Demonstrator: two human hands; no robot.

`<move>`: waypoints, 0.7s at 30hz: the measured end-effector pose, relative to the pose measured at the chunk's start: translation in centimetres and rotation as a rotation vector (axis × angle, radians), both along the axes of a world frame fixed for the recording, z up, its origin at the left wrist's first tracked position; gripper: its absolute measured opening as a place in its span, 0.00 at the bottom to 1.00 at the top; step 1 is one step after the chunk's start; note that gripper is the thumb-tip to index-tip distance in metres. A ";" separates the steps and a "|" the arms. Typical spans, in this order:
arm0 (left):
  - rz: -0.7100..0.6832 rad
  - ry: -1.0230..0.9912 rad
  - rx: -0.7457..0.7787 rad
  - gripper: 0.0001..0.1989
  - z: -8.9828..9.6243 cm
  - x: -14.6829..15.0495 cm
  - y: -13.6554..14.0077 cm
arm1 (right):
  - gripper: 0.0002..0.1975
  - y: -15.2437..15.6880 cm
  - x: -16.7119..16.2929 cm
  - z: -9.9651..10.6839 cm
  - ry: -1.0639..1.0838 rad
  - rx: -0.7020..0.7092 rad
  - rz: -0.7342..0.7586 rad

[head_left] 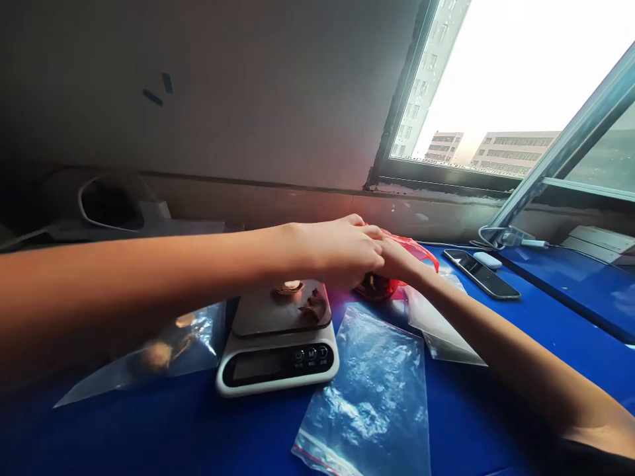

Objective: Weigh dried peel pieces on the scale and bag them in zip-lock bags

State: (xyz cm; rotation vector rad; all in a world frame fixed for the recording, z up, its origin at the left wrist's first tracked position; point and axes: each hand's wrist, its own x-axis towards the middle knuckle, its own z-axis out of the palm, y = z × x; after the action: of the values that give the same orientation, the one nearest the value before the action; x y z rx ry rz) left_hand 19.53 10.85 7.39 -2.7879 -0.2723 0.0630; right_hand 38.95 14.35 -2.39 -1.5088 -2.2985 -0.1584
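A red plastic bag (pixel 411 248) with dark brown contents stands behind the scale. My left hand (pixel 350 248) reaches across to it, fingers curled down and closed at its opening; the fingertips are hidden. Crossing in from the right, my right hand (pixel 391 256) meets the bag at the same spot, its fingers covered by the left hand. Below my left wrist is a white digital scale (pixel 278 380). On its metal plate lie a curled dark brown dried piece (pixel 315 305) and a pale-topped brown piece (pixel 290 287). The scale's display looks dark.
In front lies a clear zip bag (pixel 377 390) on the blue table (pixel 163 436). Left of the scale, another clear bag (pixel 198 337) holds tan pieces. At right are a whitish bag (pixel 441 324), a phone (pixel 481 274), a white case (pixel 487 260) and cables beneath the window.
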 end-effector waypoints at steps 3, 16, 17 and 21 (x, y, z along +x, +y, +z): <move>0.061 0.022 0.028 0.10 -0.5 0.3 1.8 | 0.20 -0.4 1.5 -0.5 -0.093 -0.008 0.023; 0.091 -0.124 0.010 0.06 -0.8 -7.0 0.2 | 0.13 1.8 -1.4 0.2 -0.073 0.083 -0.137; 0.092 -0.129 0.017 0.06 -0.7 -7.3 -0.1 | 0.11 1.5 -1.7 0.0 -0.069 0.089 -0.140; 0.018 -0.270 0.058 0.10 -0.8 -9.8 -1.2 | 0.09 -0.2 -1.9 -1.2 -0.066 0.065 -0.064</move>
State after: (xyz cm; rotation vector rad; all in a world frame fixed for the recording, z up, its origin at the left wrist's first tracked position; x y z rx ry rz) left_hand 9.68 9.62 6.56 -2.7331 -0.3590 -0.3144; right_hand 37.03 14.17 -3.63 -1.5666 -2.2742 -0.3013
